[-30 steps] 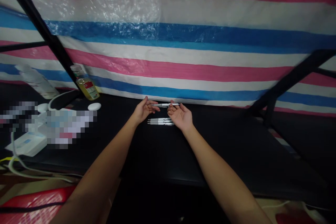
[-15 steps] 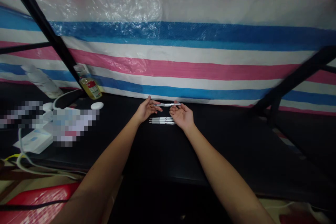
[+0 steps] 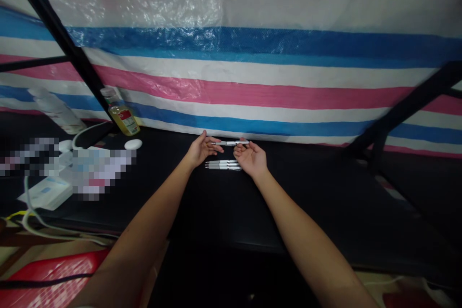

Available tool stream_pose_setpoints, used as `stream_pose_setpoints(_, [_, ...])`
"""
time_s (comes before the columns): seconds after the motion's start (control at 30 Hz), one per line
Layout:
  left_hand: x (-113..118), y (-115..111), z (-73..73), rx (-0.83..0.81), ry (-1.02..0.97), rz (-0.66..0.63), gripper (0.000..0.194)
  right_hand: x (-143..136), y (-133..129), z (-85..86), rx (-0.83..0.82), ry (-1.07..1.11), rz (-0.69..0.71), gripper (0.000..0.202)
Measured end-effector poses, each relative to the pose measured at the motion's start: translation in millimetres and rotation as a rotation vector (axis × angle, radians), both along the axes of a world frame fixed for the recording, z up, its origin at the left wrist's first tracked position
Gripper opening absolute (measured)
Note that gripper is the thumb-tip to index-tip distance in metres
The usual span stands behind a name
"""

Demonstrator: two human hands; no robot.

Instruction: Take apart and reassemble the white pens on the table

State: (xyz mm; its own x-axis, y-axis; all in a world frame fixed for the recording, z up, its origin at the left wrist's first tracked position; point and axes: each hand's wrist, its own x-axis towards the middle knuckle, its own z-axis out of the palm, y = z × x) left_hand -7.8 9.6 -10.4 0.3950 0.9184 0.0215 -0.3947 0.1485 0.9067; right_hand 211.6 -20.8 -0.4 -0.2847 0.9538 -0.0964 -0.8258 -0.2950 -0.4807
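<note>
A slim white-and-silver pen (image 3: 229,143) lies level between my two hands, just above the black padded surface (image 3: 216,211). My left hand (image 3: 200,150) has its fingers at the pen's left end, the thumb raised. At the other end, my right hand (image 3: 251,158) grips the pen with its fingertips, palm turned up. Several similar pens (image 3: 221,165) lie side by side on the surface just below, their right ends partly hidden by my right hand.
Left on the surface are a yellow liquid bottle (image 3: 124,118), a white bottle (image 3: 57,111), a white oval object (image 3: 133,144), a white box (image 3: 50,192) and cables. Black frame bars (image 3: 77,60) slant at both sides. A striped plastic sheet (image 3: 252,96) hangs behind; a red stool (image 3: 54,279) stands lower left.
Almost nothing has moved. Both hands keep the pen in the same place, and the view has shifted very slightly.
</note>
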Motion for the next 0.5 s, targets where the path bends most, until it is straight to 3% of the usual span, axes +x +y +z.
stream_pose_setpoints(0.5, [1.6, -2.5, 3.9, -0.012, -0.008, -0.002, 0.067, 0.4, 1.3, 0.3, -0.021, -0.009, -0.006, 0.023])
